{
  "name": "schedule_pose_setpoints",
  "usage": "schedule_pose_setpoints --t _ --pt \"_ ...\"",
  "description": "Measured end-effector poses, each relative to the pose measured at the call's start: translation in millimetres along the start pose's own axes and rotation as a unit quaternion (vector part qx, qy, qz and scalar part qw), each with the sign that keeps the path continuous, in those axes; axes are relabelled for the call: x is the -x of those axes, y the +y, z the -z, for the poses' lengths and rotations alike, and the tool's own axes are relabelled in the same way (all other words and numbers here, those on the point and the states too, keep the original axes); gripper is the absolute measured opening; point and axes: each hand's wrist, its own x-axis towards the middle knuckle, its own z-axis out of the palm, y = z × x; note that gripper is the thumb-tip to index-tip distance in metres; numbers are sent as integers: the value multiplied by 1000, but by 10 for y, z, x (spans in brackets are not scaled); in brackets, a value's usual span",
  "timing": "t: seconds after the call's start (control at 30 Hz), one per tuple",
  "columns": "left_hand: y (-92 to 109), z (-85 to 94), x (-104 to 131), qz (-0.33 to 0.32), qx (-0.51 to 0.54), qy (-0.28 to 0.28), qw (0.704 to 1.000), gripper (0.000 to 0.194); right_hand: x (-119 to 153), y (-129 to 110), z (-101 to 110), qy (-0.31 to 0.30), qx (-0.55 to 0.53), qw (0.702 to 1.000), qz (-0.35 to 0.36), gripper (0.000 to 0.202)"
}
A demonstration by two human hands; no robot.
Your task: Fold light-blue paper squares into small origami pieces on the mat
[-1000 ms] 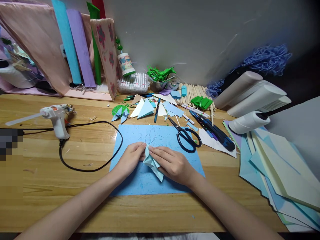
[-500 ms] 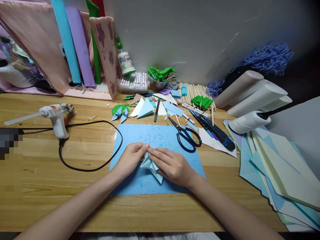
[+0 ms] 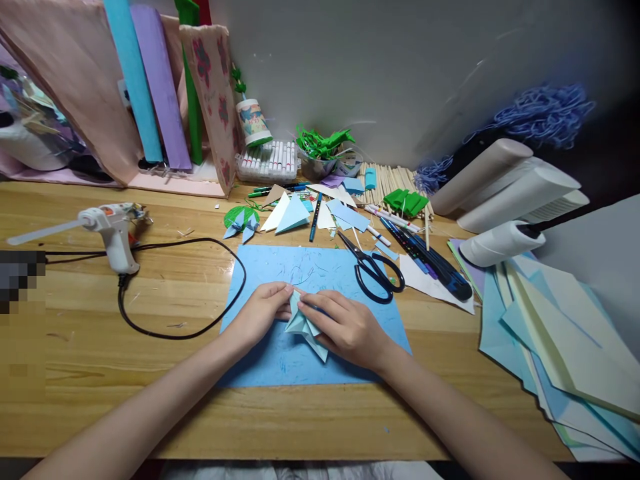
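Note:
A folded piece of pale blue paper (image 3: 306,328) with pointed flaps is held between my two hands, over a blue sheet (image 3: 280,363) on the wooden table. My left hand (image 3: 263,312) pinches its upper left edge, fingertips near the top. On the paper's right side my right hand (image 3: 345,327) is closed, thumb beneath and fingers over the folds. Part of the paper is hidden under the right fingers. Black-handled scissors (image 3: 373,270) lie at the sheet's upper right, beyond my right hand.
To the left stands a glue gun (image 3: 113,233) with a looping black cable (image 3: 165,333). Paper scraps (image 3: 295,215), pens (image 3: 316,217) and a green disc with blue folded pieces (image 3: 241,221) lie behind the sheet. Stacked coloured paper (image 3: 560,340) is at right.
My fingertips have moved slightly apart at the top of the folded paper, so more of its upper point shows. The view has shifted slightly.

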Motion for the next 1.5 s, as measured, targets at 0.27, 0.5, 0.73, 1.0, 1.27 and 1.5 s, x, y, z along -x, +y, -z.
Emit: schedule_pose_setpoints --t 0.27,0.5,0.73,1.0,1.27,1.5 --pt "-11 -19 20 -24 -23 8 999 24 -11 3 -9 -7 0 1000 -1 22" --pt "-55 1 3 -50 -68 -5 996 23 2 -5 -15 -2 -25 1000 -7 20" --pt "-53 -15 -8 -49 -85 6 995 24 12 -9 -32 1 -52 998 -20 17" --pt "-19 -42 35 -58 -130 21 990 31 25 -33 -15 15 -96 994 -48 22" --pt "-40 -31 27 -73 -119 26 990 31 26 -25 -22 32 -115 990 -74 27" --pt "-48 -37 38 -74 -120 32 990 26 17 -31 -15 28 -121 989 -78 27"
